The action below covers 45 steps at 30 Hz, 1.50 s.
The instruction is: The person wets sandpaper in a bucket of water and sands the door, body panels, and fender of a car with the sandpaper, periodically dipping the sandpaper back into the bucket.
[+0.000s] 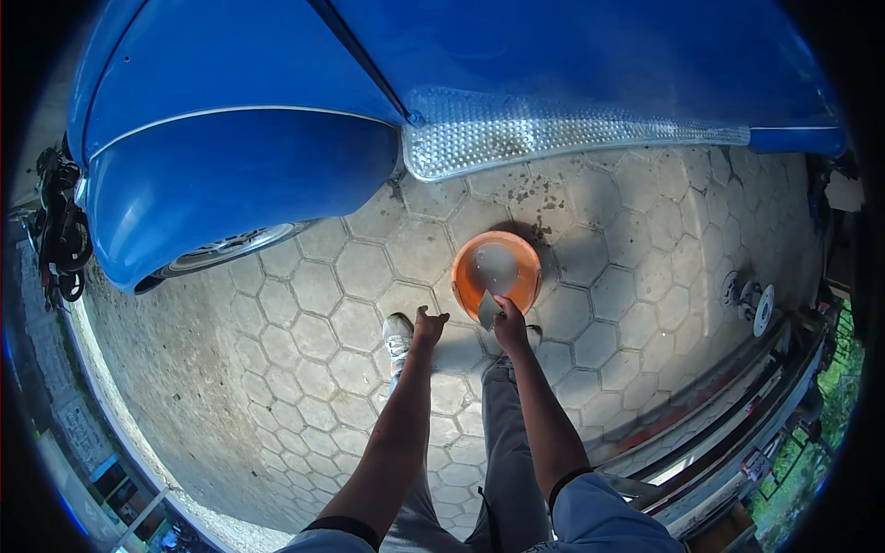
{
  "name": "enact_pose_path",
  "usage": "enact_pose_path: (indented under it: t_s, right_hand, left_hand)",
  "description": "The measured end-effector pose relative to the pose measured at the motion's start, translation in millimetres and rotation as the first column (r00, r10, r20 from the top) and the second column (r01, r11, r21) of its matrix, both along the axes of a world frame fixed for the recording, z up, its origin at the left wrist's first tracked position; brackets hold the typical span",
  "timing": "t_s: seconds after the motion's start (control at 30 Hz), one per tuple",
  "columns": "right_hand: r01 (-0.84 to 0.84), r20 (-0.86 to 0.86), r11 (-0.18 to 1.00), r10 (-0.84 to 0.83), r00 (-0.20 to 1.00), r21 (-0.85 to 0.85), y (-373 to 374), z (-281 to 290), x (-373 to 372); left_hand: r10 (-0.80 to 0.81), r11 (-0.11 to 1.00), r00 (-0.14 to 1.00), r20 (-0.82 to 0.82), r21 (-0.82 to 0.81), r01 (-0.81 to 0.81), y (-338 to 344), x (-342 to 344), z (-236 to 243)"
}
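My right hand (509, 319) grips a small, flat grey sheet (488, 310) that looks like sandpaper, its free end over the near rim of an orange bucket (459, 276). Cloudy greyish water (496, 265) lies inside the bucket, which stands on the paving. To the left of it my left hand (430, 327) hangs above my shoe, with thumb and a finger apart and nothing visible in it. Beyond both hands is a blue car (249, 166) with a bumpy metal running board (516, 136).
Hexagonal paving stones (364, 269) cover the ground, with dark wet spots (544, 205) near the running board. A metal wheel-like part (763, 310) stands at the right, beside long rails (710, 405). Dark machinery (60, 221) is at the far left.
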State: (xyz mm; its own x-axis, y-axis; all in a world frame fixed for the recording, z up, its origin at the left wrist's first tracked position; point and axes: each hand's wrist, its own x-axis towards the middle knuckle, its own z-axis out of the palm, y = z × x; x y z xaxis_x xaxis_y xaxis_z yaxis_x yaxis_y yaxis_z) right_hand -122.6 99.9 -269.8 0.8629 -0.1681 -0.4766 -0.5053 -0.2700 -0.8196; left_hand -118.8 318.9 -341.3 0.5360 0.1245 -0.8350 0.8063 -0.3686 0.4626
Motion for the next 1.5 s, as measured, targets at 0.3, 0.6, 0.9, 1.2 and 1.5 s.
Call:
enact_pose_path:
  t_s: [0.3, 0.6, 0.9, 1.2, 1.5]
  right_hand:
    - [0.086, -0.210, 0.994, -0.097, 0.973, -0.062, -52.9, -63.0, -29.1]
    - [0.136, -0.230, 0.991, -0.130, 0.964, 0.010, -1.3, -53.9, -12.7]
    - [0.119, -0.165, 0.990, -0.105, 0.981, 0.081, 95.9, -49.7, 36.4]
    - [0.233, -0.267, 0.972, -0.216, 0.939, 0.035, 174.4, -20.5, 53.0]
    - [0.438, -0.484, 0.771, -0.194, 0.853, 0.463, 206.6, 114.7, 63.1]
  left_hand:
    - [0.506, 0.722, 0.862, -0.021, -0.536, -0.437, -66.9, -27.0, -80.0]
    - [0.338, 0.910, 0.916, 0.215, -0.324, -0.260, 25.6, 14.1, -98.1]
    - [-0.137, 0.976, 0.948, 0.289, 0.202, 0.080, 120.7, 50.3, -59.8]
    - [0.176, 0.982, 0.976, 0.129, -0.093, -0.165, 225.0, 40.6, -44.4]
    - [0.239, 0.769, 0.965, -0.106, -0.586, -0.255, 174.9, 57.6, 139.1]
